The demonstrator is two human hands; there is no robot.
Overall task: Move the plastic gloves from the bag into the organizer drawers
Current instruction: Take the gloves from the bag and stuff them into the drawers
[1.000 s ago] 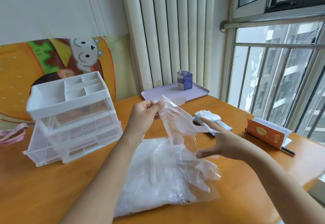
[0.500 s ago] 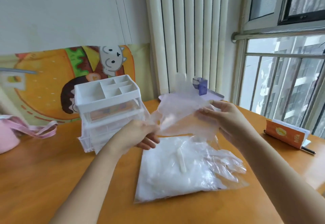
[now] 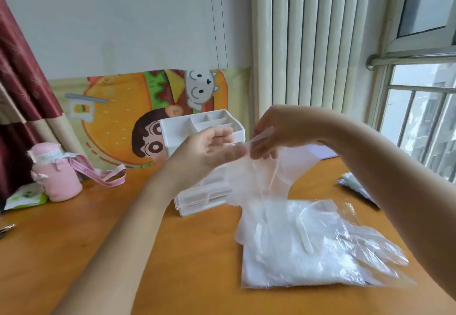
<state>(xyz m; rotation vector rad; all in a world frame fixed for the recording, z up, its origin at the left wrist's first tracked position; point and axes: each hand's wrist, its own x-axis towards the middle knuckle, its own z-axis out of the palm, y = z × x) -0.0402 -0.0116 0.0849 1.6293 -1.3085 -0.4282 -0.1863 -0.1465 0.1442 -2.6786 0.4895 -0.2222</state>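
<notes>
- The left hand point(image 3: 209, 151) and the right hand point(image 3: 278, 132) are raised above the desk point(image 3: 172, 253). Their fingers pinch the top edge of one clear plastic glove point(image 3: 256, 178).
- The plastic glove hangs down, and its lower end reaches the bag point(image 3: 320, 253) of gloves lying flat on the desk.
- The white organizer point(image 3: 204, 196) stands behind the left hand, just beside the bag.
- A pink bottle point(image 3: 56, 174) stands far left.

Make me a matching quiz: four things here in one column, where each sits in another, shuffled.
1. pink fabric bottle pouch
2. white plastic drawer organizer
3. clear plastic bag of gloves
4. thin clear plastic glove

A. pinched between left hand and right hand
B. flat on the orange wooden table, near right
C. standing far left
D. behind the left hand

Pairs: 1-C, 2-D, 3-B, 4-A
</notes>
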